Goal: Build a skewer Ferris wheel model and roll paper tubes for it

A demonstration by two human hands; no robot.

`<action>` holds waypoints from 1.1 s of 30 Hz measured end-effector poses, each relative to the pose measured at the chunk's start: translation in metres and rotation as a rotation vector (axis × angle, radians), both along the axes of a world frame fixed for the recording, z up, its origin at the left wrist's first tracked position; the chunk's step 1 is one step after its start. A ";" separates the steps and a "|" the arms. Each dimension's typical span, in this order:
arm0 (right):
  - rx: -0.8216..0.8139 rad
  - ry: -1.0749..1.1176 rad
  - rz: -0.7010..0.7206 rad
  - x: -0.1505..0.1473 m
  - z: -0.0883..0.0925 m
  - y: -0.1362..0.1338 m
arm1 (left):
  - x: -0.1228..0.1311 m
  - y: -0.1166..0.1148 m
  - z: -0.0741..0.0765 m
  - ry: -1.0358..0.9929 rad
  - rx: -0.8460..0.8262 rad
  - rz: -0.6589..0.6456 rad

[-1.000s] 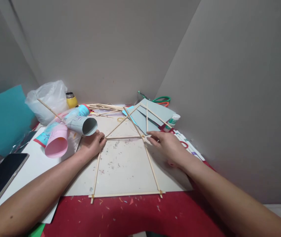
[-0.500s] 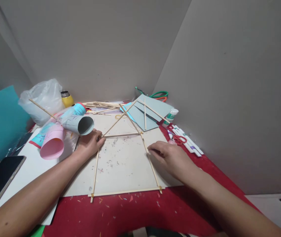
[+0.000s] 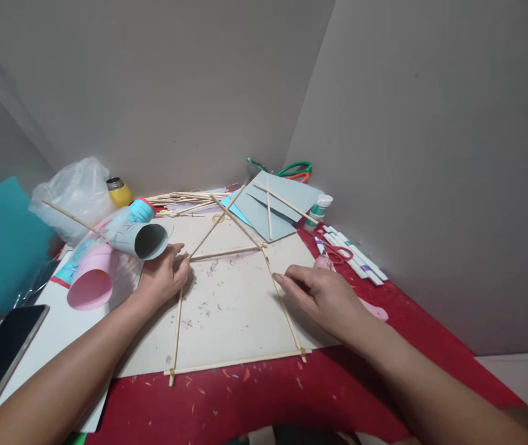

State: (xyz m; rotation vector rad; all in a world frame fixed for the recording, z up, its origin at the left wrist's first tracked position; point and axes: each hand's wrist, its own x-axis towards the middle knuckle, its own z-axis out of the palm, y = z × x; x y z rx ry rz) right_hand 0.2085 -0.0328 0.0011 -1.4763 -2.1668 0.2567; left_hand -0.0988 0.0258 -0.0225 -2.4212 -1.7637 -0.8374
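A house-shaped frame of thin wooden sticks [image 3: 240, 362] lies on a pale board [image 3: 227, 309]. Rubber bands bind its two lower corners, and two sticks cross at its peak. At the upper left corner is my left hand [image 3: 164, 276], thumb and forefinger apart, the thumb by the joint. My right hand [image 3: 322, 295] is closed in a pinch, its fingertips on the upper part of the right-hand stick. What lies under the curled fingers is hidden.
Paper tubes [image 3: 90, 281] and a plastic bag [image 3: 76, 198] stand at left, near a phone [image 3: 2, 355]. Loose sticks [image 3: 180, 201] lie behind. Grey card sheets [image 3: 268, 207], a glue bottle [image 3: 320, 210], red scissors [image 3: 339, 254] and white markers [image 3: 357, 256] are at right. Grey walls enclose the table.
The view has shifted slightly. My left thumb and forefinger have come apart a little at the corner joint. My right hand stays by the right-hand stick.
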 end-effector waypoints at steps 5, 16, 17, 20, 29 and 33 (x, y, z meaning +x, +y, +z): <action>-0.100 -0.125 -0.008 -0.006 0.001 -0.001 | -0.002 0.000 0.001 0.001 0.044 0.007; -0.239 -0.228 -0.012 -0.015 0.000 0.000 | 0.006 -0.009 0.006 0.249 0.395 -0.041; -0.236 -0.229 -0.010 -0.015 0.000 0.000 | 0.005 -0.009 0.006 0.248 0.435 -0.069; -0.229 -0.218 0.001 -0.015 0.001 -0.001 | 0.004 -0.011 0.007 0.228 0.523 -0.167; -0.111 -0.248 0.032 0.000 0.011 -0.001 | 0.001 -0.016 0.005 0.180 0.487 -0.345; -0.083 -0.220 -0.032 0.019 0.036 0.010 | 0.005 -0.020 0.008 0.074 0.538 -0.520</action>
